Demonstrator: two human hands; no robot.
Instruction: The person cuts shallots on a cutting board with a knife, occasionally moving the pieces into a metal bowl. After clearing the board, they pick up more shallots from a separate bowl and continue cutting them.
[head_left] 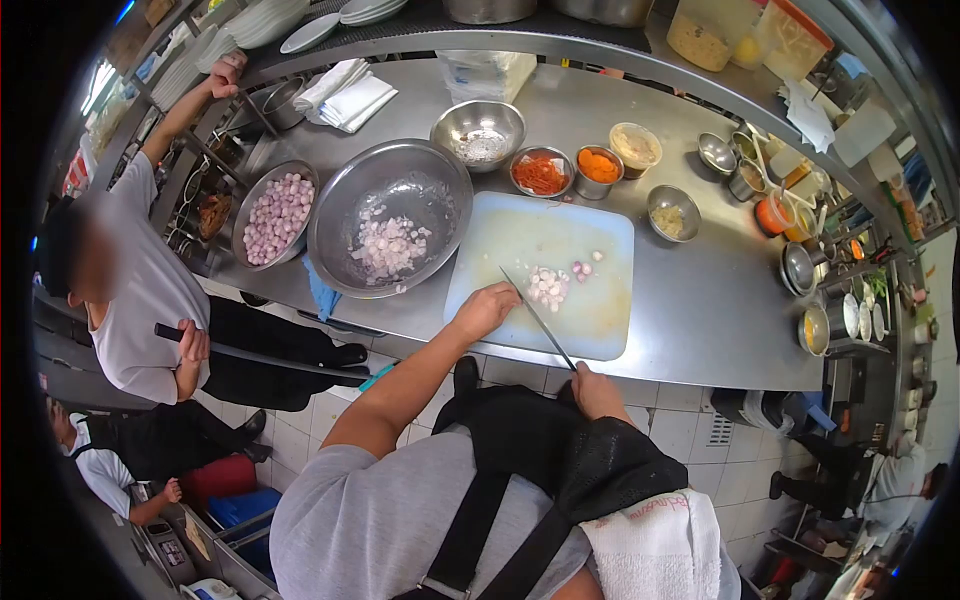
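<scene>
My right hand is wrapped round the handle of a knife, whose blade slants up and left over a white cutting board. Beside the blade's far end is my left hand, its fingers curled together; whether anything is between them is hidden. Just right of the blade lies a small pile of chopped shallots, with a few larger purple shallot pieces by it. A large steel bowl left of the board contains more chopped shallots.
Whole peeled shallots fill a metal bowl at the left. Behind the board are an empty-looking steel bowl, red strips, an orange ingredient and a tub. A shelf overhangs the back. A person holding a long blade stands left.
</scene>
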